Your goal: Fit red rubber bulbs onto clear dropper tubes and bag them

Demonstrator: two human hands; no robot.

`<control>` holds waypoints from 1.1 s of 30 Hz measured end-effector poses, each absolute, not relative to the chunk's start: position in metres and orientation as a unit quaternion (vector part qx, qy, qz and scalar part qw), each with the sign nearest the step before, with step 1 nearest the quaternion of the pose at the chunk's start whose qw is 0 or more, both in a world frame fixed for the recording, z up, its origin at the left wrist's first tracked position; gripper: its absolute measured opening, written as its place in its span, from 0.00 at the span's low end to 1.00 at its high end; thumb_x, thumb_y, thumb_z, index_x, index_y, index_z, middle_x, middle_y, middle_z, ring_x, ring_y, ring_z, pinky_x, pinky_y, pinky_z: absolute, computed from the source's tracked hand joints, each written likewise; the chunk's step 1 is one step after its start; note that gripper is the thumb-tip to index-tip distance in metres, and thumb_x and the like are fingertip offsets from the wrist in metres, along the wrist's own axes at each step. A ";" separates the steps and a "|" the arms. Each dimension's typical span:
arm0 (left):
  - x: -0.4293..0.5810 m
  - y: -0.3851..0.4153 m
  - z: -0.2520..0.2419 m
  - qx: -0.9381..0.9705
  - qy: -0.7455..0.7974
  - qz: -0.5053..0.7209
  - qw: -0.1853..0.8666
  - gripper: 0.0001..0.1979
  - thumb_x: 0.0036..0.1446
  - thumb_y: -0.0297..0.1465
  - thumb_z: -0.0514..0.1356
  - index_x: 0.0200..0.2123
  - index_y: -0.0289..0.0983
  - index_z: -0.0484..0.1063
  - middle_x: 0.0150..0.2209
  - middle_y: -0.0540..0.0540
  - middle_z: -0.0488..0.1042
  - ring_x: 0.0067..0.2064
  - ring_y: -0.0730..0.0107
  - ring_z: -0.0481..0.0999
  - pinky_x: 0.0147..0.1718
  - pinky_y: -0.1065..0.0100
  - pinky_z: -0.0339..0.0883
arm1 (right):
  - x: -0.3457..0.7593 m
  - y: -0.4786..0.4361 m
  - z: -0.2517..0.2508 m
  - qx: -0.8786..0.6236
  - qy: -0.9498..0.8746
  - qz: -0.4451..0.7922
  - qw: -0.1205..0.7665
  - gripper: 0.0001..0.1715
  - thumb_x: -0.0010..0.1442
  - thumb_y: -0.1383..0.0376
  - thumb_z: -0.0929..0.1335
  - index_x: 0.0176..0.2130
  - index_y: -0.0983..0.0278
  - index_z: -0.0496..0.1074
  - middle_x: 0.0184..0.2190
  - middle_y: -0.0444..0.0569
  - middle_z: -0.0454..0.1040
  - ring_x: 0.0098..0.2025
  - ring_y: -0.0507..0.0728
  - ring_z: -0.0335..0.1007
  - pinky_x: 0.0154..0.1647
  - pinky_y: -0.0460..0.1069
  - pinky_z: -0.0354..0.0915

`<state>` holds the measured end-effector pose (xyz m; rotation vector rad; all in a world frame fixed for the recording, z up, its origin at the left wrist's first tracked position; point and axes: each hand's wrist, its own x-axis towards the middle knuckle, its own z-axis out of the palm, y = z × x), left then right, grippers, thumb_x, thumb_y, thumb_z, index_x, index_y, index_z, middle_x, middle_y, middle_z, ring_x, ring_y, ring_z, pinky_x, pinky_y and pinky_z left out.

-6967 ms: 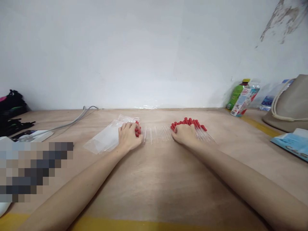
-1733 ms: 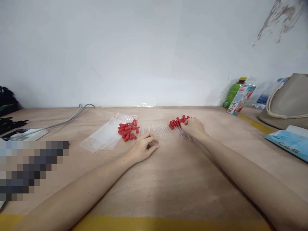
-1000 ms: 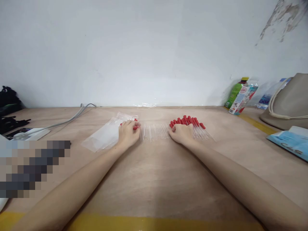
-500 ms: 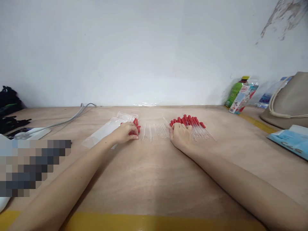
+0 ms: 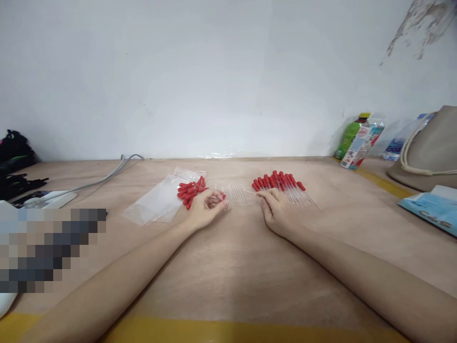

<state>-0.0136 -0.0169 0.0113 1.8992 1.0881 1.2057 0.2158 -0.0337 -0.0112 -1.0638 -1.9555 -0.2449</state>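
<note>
My left hand [image 5: 207,212] rests on the wooden table [image 5: 228,267], its fingers curled round a red rubber bulb [image 5: 223,196]. My right hand [image 5: 276,209] lies a little to the right and pinches a thin clear glass tube [image 5: 251,193] that points toward the left hand. Between and behind the hands lies a row of bare clear tubes [image 5: 237,193]. A heap of loose red bulbs [image 5: 190,188] sits just left of the left hand. Several finished droppers with red bulbs [image 5: 280,183] lie fanned out behind the right hand.
Clear plastic bags [image 5: 159,202] lie left of the bulbs. A grey cable [image 5: 103,178] runs along the back left. Drink bottles [image 5: 359,140], a beige bag [image 5: 430,152] and a blue packet [image 5: 430,209] stand at the right. Dark items [image 5: 16,157] sit far left.
Both hands have drawn back from the piles toward me. The left came away from the bulb heap with one bulb, the right from the tube row with one tube.
</note>
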 end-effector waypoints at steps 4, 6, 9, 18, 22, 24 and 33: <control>-0.012 -0.022 0.006 0.751 0.408 0.447 0.261 0.13 0.47 0.36 0.63 0.29 0.35 0.63 0.36 0.45 0.72 0.31 0.71 0.75 0.33 0.67 0.72 | 0.214 -0.042 -0.003 -0.453 -0.795 -0.079 0.395 0.12 0.61 0.65 0.58 0.37 0.65 0.69 0.32 0.50 0.69 0.34 0.53 0.64 0.37 0.50 0.53; -0.013 -0.022 0.005 0.761 0.402 0.445 0.246 0.13 0.48 0.34 0.62 0.36 0.35 0.64 0.39 0.45 0.73 0.36 0.68 0.76 0.38 0.64 0.72 | 0.212 -0.044 0.000 -0.454 -0.802 -0.082 0.380 0.13 0.62 0.64 0.58 0.36 0.65 0.69 0.31 0.49 0.70 0.34 0.53 0.64 0.38 0.50 0.51; -0.012 -0.024 0.006 0.785 0.397 0.419 0.226 0.16 0.50 0.34 0.61 0.43 0.36 0.67 0.47 0.42 0.70 0.45 0.64 0.74 0.43 0.63 0.71 | 0.210 -0.046 0.001 -0.439 -0.812 -0.085 0.375 0.13 0.62 0.64 0.58 0.35 0.65 0.70 0.31 0.48 0.71 0.33 0.52 0.65 0.39 0.50 0.50; -0.009 -0.028 0.010 0.830 0.388 0.377 0.135 0.11 0.53 0.35 0.59 0.37 0.36 0.74 0.46 0.42 0.72 0.44 0.64 0.73 0.41 0.65 0.70 | 0.207 -0.048 0.002 -0.399 -0.839 -0.057 0.366 0.13 0.62 0.64 0.58 0.37 0.65 0.69 0.32 0.48 0.72 0.33 0.52 0.65 0.37 0.49 0.50; -0.008 -0.027 0.010 0.836 0.381 0.378 0.117 0.10 0.53 0.35 0.59 0.36 0.36 0.74 0.45 0.42 0.73 0.43 0.65 0.74 0.42 0.65 0.69 | 0.207 -0.046 0.001 -0.399 -0.831 -0.048 0.384 0.13 0.62 0.64 0.58 0.36 0.65 0.69 0.32 0.48 0.72 0.33 0.51 0.65 0.37 0.49 0.51; -0.008 -0.028 0.010 0.836 0.381 0.377 0.114 0.10 0.53 0.35 0.59 0.36 0.36 0.74 0.44 0.43 0.73 0.43 0.64 0.74 0.42 0.65 0.68 | 0.207 -0.046 0.001 -0.399 -0.835 -0.049 0.376 0.13 0.62 0.64 0.58 0.37 0.65 0.70 0.32 0.48 0.73 0.32 0.51 0.65 0.38 0.49 0.51; -0.010 -0.027 0.011 0.852 0.344 0.372 0.129 0.09 0.56 0.33 0.56 0.37 0.38 0.74 0.34 0.47 0.76 0.35 0.69 0.75 0.35 0.69 0.68 | 0.210 -0.044 0.001 -0.384 -0.858 -0.029 0.340 0.15 0.62 0.64 0.59 0.40 0.63 0.72 0.32 0.48 0.74 0.32 0.51 0.66 0.38 0.50 0.51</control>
